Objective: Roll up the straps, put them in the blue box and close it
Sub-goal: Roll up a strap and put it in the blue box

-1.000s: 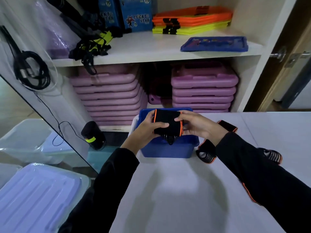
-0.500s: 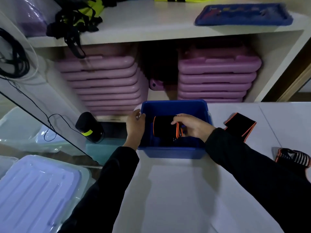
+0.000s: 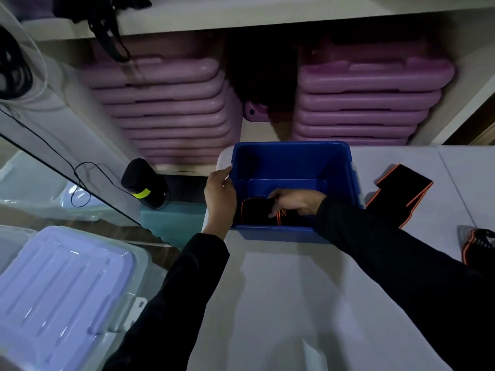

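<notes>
Right hand [image 3: 293,203] presses a soft rolled strap [image 3: 257,212] down inside the blue box [image 3: 292,156], mid-frame; left hand [image 3: 219,199] grips its rim. Light, springy; probably hold across the roll.

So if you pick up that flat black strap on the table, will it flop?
Probably floppy: the black strap lies flat and bent like cloth. Likely light, being so thin. It shouldn't roll while unrolled on the table.

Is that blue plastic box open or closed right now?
Open: the blue plastic box has no lid on, and the right hand reaches inside it.
</notes>
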Available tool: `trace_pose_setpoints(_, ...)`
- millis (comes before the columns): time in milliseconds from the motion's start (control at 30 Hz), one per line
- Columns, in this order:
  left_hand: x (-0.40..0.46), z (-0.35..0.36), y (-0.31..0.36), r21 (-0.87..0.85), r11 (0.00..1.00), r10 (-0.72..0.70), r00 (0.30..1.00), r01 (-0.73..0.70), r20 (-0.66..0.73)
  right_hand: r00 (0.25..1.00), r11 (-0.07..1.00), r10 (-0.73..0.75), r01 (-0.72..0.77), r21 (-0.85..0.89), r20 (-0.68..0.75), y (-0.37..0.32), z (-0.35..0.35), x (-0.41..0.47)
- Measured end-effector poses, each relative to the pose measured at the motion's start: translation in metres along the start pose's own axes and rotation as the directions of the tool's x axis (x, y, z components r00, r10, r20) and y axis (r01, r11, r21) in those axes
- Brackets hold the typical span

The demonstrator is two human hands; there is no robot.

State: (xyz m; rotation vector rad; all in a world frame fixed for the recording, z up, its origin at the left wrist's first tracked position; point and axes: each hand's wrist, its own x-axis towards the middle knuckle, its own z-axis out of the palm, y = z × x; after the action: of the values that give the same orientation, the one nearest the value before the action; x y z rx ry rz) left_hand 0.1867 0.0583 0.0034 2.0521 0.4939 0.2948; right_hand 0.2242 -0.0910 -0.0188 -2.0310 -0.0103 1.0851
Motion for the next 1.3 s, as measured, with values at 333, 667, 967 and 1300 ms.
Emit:
trace_pose_setpoints(333, 0.002, 0.002, -0.005, 0.024, 0.997, 0.072, 0.997, -0.072, -0.003, 0.997, 0.951, -0.073, 0.081, -0.299, 0.039, 0.007, 0.0, 0.011)
trace_pose_setpoints(667, 0.003, 0.003, -0.007, 0.029, 0.997, 0.066, 0.998, -0.066, 0.002, 0.982, 0.948, -0.19, 0.18, -0.262, -0.014, 0.002, 0.004, 0.011)
trace_pose_setpoints(967, 0.002, 0.002, -0.006, 0.045, 0.998, 0.051, 0.999, -0.051, -0.002, 0.813, 0.84, -0.436, 0.213, -0.5, -0.386, -0.006, -0.025, -0.025)
trace_pose_setpoints(1300, 0.003, 0.002, -0.006, 0.121, 0.992, 0.038, 0.999, -0.041, 0.032, 0.563, 0.858, -0.37, -0.098, -0.504, -0.739, 0.06, -0.052, -0.082)
